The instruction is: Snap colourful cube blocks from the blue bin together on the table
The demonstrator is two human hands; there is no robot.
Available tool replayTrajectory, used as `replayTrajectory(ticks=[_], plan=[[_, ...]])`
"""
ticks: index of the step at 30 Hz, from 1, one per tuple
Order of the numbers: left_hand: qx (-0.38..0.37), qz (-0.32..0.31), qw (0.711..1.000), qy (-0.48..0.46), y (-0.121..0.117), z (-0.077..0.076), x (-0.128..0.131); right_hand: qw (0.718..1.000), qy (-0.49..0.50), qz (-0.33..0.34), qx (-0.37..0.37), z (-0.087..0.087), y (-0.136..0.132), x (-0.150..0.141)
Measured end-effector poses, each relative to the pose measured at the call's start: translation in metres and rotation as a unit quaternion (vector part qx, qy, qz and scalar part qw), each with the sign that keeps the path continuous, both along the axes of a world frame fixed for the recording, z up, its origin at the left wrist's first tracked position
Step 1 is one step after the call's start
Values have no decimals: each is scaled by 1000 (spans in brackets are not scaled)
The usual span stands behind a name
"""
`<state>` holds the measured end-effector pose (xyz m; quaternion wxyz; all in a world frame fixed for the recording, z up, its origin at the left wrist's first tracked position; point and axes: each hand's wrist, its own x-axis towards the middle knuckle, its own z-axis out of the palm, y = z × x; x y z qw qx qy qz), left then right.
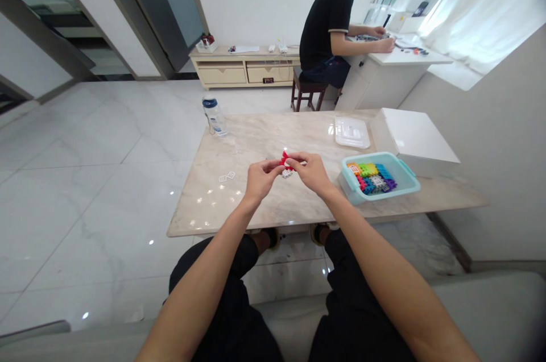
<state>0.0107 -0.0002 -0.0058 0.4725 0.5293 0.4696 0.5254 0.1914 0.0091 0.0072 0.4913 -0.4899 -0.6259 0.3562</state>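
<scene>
L hand (261, 179) & R hand (309, 173) are pinching a red plastic block cluster (286, 161) between fingertips, over a beige marble tabletop (200, 208), w/ a white lattice block (287, 173) just below it. A teal plastic tub (375, 156) of multicolour blocks is sitting to the R, a clear plastic lid (352, 132) & white box (412, 140) beyond it. A seated person (326, 26) is working at a far white desk (405, 56).

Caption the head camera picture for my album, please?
Left hand and right hand pinch small red plastic blocks above a pale marble table, beside a turquoise plastic tub of colourful blocks.
</scene>
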Motion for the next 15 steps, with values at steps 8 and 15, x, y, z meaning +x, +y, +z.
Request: replayTrajectory(ticks=[8, 15], plan=[[2, 22, 1000, 3, -3, -1, -2, 999, 14, 34, -25, -5, 0, 0], [9, 34, 999, 32, -8, 6, -2, 997, 23, 56, -50, -9, -3, 3]])
